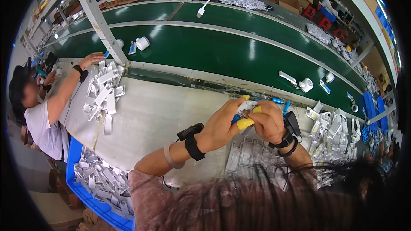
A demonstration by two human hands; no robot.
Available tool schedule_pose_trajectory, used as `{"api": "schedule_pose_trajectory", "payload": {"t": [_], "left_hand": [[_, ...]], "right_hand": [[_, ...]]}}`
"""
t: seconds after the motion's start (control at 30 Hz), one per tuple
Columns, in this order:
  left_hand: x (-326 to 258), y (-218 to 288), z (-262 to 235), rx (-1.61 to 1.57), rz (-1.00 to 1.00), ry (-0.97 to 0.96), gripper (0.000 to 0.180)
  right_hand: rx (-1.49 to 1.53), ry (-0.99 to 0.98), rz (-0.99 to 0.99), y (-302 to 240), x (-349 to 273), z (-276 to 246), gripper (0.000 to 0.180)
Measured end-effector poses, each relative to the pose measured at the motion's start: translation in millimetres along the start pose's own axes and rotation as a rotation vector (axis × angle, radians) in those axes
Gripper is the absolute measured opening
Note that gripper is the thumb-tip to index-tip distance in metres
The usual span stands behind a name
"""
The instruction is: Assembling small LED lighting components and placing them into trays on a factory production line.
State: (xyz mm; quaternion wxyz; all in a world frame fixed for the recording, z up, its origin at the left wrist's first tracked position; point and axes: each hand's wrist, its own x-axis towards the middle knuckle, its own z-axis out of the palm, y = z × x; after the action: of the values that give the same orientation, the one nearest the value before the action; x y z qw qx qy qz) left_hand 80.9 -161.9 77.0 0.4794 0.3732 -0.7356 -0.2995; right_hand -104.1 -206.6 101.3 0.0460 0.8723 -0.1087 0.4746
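Both hands meet over the worktable. My left hand [220,122] is closed on one side of a small white plastic part [247,106], and my right hand [270,122] pinches its other side. Yellow covers sit on several fingertips. A bit of blue shows at the part beside the left fingers; the fingers hide most of the rest. Just beyond the right hand lie small blue cylinders [278,101] near the belt edge. Under my wrists is a clear plastic tray [239,156] with compartments, partly hidden by my arms and hair.
White plastic pieces are heaped right [332,132] and left [102,90]. A blue bin [75,162] of similar pieces stands lower left. The green conveyor belt [192,45] carries round white-headed units [305,85]. A white cable [209,2] hangs above; a co-worker [43,111] reaches beltward beside a metal post [96,17].
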Motion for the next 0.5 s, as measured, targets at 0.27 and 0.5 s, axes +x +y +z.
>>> {"api": "schedule_pose_trajectory", "payload": {"t": [0.27,0.5], "left_hand": [[0.4,1.0,0.9,0.001,0.000,0.011,0.049],[2.0,-0.8,3.7,-0.019,0.035,0.057,0.042]], "right_hand": [[-0.035,-0.001,0.011,0.3,-2.0,1.8,0.026],[-0.049,-0.008,0.032,-1.5,-0.1,1.8,0.028]]}}
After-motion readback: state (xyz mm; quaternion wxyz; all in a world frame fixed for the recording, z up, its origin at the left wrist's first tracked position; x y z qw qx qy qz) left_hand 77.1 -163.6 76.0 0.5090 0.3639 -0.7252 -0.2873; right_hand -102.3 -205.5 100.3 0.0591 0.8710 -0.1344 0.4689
